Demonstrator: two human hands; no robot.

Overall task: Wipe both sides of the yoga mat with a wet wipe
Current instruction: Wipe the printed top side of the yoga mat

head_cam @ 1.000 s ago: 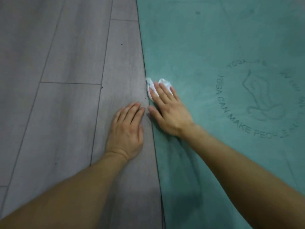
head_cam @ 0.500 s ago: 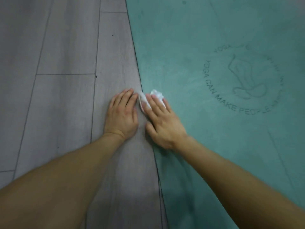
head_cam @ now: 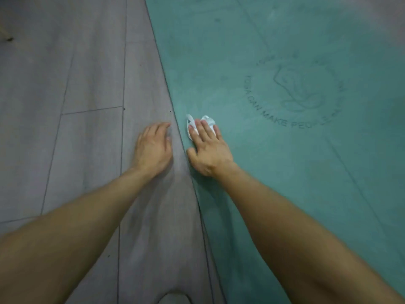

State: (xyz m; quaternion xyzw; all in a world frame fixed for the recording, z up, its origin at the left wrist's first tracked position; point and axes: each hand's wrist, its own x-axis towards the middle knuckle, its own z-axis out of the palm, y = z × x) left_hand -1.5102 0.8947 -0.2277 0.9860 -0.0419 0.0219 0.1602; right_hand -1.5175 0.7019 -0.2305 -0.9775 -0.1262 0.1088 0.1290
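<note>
The right hand presses a crumpled white wet wipe under flat, released fingers on the teal yoga mat, near its left edge. The left hand rests released on the grey plank floor just beside it.

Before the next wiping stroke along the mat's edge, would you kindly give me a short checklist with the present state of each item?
1. Wet wipe under the right hand, pressed by straight fingers: ok.
2. Wipe on the yoga mat, near its left edge: ok.
3. Left hand on the floor, off the mat: ok.
4. Mat lying flat ahead of the wipe: ok.
5. Wipe still wet enough: cannot tell.
6. Underside of the mat wiped: cannot tell.
</note>
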